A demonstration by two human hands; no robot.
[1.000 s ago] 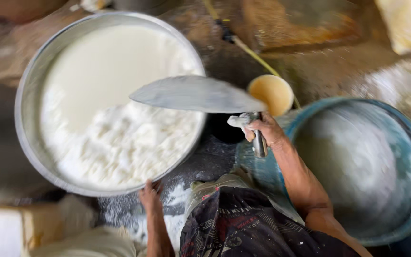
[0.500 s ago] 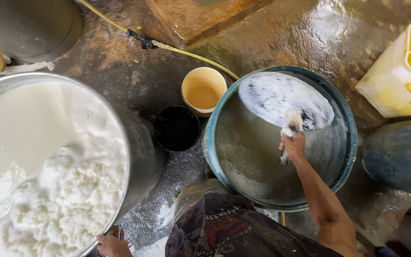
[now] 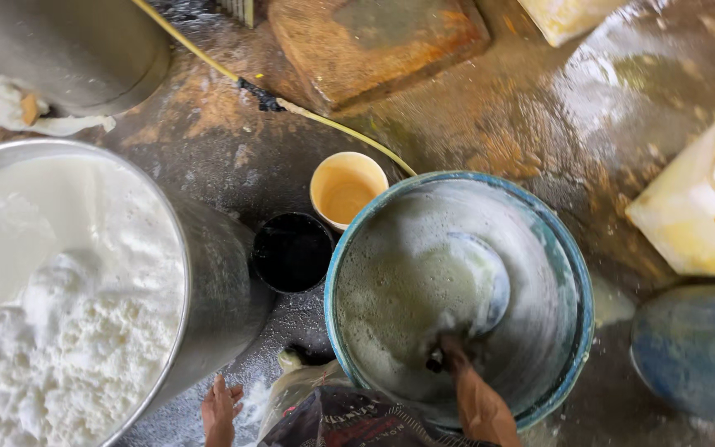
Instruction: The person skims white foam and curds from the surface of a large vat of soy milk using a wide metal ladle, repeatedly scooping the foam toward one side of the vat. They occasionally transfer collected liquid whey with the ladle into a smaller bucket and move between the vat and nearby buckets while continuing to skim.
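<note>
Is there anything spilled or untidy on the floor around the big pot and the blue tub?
Yes. White foam splashes lie on the wet floor beside the left hand, below the metal pot. A crumpled white rag lies farther back.

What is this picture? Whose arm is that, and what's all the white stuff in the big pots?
The camera sits on a person's head and looks straight down, so you see their own arms and lap. Their right hand reaches down into a blue tub of foamy, cloudy liquid and holds a wide flat scoop dipped in it. Their left hand rests open, down by a big metal pot. That pot is full of white liquid with lumpy white curds floating on it. Between the pots stand a small yellow cup and a small black cup, on a wet floor crossed by a yellow hose.
</note>
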